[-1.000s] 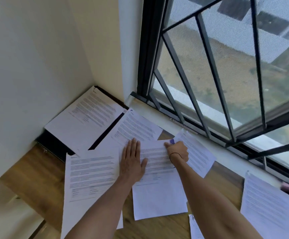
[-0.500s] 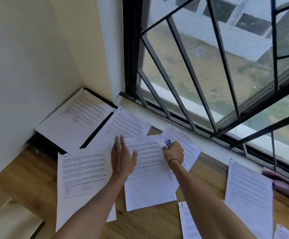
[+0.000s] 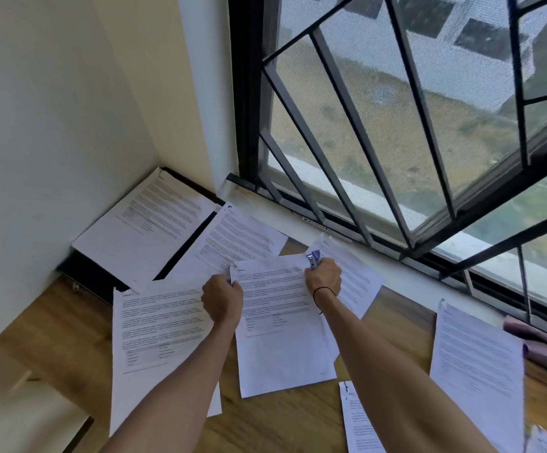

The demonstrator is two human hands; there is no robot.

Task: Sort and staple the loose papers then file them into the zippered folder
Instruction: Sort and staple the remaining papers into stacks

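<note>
Several printed sheets lie spread over a wooden table (image 3: 69, 325). My left hand (image 3: 222, 299) pinches the top left corner of the middle sheet (image 3: 278, 328) and lifts that corner a little. My right hand (image 3: 324, 280) grips a small blue stapler (image 3: 314, 258) at the sheet's top right corner. A black folder (image 3: 84, 273) lies in the back left corner against the wall, with a printed page (image 3: 148, 223) resting on it.
Other sheets lie at the left (image 3: 157, 338), behind (image 3: 236, 243), under the right hand (image 3: 357, 282) and at the right (image 3: 478, 364). A purple cloth (image 3: 546, 348) sits at the right edge. A white sill (image 3: 298, 220) and barred window (image 3: 396, 125) close the far side.
My left hand was lying flat on the middle sheet; now its fingers have curled and pinch the sheet's top left corner. My right hand stays at the top right corner with the stapler.
</note>
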